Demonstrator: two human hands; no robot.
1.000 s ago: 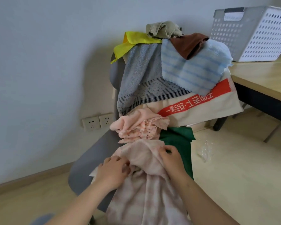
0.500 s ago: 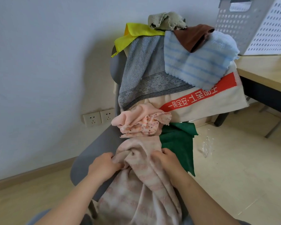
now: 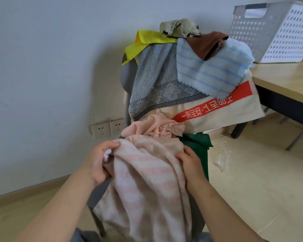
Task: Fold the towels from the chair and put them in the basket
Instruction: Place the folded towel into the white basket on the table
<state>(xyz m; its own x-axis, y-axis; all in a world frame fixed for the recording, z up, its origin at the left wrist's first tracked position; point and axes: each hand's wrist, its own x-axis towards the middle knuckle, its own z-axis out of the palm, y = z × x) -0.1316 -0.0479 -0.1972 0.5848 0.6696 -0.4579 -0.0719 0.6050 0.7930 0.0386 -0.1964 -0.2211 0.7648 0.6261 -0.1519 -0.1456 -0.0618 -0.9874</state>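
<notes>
Both hands pinch pink striped towel (image 3: 147, 180) top edge: L hand (image 3: 99, 161), R hand (image 3: 191, 165), by chair (image 3: 126, 75).

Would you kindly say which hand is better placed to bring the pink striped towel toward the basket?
Probably right. The right hand grips the pink striped towel on the side where the basket stands on the table; the left hand grips its opposite edge.

A plain home or office room: bare pale wall (image 3: 42, 67) with two sockets (image 3: 108, 129), light floor (image 3: 252, 189), a wooden desk (image 3: 283, 79) carrying a plastic basket (image 3: 278, 32), and a grey chair (image 3: 127, 75) heaped with towels (image 3: 164, 88).
</notes>
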